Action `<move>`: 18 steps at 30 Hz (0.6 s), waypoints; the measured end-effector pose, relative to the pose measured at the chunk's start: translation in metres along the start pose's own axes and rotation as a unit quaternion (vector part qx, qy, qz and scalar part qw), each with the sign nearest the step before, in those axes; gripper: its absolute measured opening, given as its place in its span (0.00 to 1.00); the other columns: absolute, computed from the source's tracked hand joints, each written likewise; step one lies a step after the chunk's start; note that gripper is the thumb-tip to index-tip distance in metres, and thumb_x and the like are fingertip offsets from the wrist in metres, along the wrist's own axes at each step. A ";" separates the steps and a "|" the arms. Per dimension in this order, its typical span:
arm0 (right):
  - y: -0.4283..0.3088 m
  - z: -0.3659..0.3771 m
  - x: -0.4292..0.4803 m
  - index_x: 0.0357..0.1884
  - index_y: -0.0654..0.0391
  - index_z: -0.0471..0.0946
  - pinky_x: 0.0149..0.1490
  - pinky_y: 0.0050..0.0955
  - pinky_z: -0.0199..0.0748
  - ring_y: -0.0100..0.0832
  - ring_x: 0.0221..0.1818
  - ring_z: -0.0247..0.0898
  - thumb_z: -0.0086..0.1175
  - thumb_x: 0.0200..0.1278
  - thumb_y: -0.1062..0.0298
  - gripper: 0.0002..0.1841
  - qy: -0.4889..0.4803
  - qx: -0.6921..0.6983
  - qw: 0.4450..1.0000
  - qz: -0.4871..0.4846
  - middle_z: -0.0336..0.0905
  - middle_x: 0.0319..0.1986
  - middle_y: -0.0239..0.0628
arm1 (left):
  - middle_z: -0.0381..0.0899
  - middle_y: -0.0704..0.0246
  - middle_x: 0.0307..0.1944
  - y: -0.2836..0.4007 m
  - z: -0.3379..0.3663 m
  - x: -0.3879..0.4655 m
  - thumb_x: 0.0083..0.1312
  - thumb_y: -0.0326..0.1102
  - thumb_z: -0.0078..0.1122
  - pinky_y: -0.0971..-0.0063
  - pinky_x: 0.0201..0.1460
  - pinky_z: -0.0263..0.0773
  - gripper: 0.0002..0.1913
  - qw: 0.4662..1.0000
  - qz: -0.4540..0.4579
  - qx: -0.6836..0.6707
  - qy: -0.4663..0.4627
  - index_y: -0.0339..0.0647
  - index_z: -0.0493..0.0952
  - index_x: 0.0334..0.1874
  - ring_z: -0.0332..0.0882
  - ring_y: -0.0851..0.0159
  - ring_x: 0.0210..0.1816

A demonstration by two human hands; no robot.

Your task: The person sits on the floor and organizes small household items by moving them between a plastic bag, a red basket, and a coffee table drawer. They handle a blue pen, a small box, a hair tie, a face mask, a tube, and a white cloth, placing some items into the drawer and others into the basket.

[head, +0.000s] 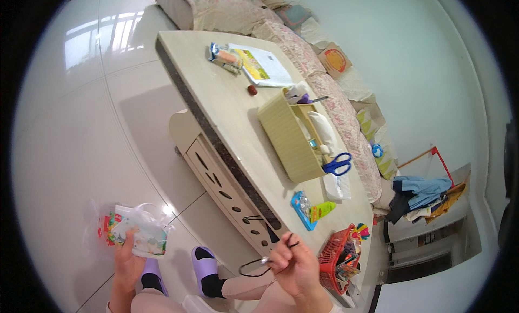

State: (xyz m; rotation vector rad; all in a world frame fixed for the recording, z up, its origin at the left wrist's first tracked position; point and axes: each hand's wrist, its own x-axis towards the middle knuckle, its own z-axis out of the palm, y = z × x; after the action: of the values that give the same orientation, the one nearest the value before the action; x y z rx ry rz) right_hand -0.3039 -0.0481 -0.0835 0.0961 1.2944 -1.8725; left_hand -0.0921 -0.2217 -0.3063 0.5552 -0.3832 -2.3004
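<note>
Low at the left, my left hand (pixel 129 254) grips a pale printed plastic packet (pixel 146 234) with green edges. Behind it, partly hidden, are a red wrapper (pixel 106 231) and a clear plastic bag (pixel 93 222). My right hand (pixel 295 266) is closed around a thin black cord (pixel 248 274), whose loop hangs out to the left. A small shiny bead (pixel 264 260) sits on the cord by my fingers. This hand is in front of the near end of the coffee table (pixel 227 106), left of a red plastic basket (pixel 333 254) filled with pens and small items.
On the tabletop stand a beige organizer box (pixel 279 139) with tissues and blue-handled scissors (pixel 338 164), a blue tray (pixel 302 209), a green packet (pixel 322 211), a red date-like item (pixel 252 89), a snack packet (pixel 225 58) and papers (pixel 267 66). A sofa (pixel 320 86) runs behind.
</note>
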 end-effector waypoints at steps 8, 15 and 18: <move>0.115 0.034 0.042 0.57 0.61 0.67 0.44 0.29 0.65 0.32 0.34 0.65 0.41 0.66 0.79 0.17 -0.100 -0.041 0.970 0.218 0.66 0.36 0.34 | 0.78 0.69 0.49 -0.018 -0.005 0.012 0.73 0.35 0.50 0.71 0.51 0.73 0.12 0.977 -0.150 0.149 -0.011 0.37 0.75 0.53 0.75 0.69 0.51; 0.183 0.031 0.131 0.49 0.63 0.75 0.50 0.25 0.71 0.34 0.46 0.74 0.47 0.61 0.84 0.15 -0.152 -0.553 0.804 -0.156 0.75 0.45 0.40 | 0.78 0.72 0.50 -0.043 -0.031 0.029 0.73 0.40 0.52 0.75 0.53 0.71 0.16 0.971 -0.142 0.188 0.034 0.39 0.73 0.56 0.75 0.72 0.51; 0.192 0.023 0.146 0.49 0.61 0.77 0.51 0.25 0.72 0.36 0.48 0.75 0.47 0.56 0.86 0.19 -0.177 -0.637 0.727 -0.188 0.77 0.48 0.42 | 0.77 0.72 0.51 -0.055 -0.046 0.036 0.72 0.39 0.53 0.75 0.54 0.70 0.16 0.978 -0.184 0.038 0.089 0.38 0.73 0.57 0.74 0.73 0.52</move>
State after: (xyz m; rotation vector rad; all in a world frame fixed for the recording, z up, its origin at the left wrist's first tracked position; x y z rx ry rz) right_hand -0.2627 -0.1747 -0.2861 -1.2530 2.1017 -0.8033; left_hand -0.1246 -0.2141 -0.3789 0.9301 -0.3021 -2.5671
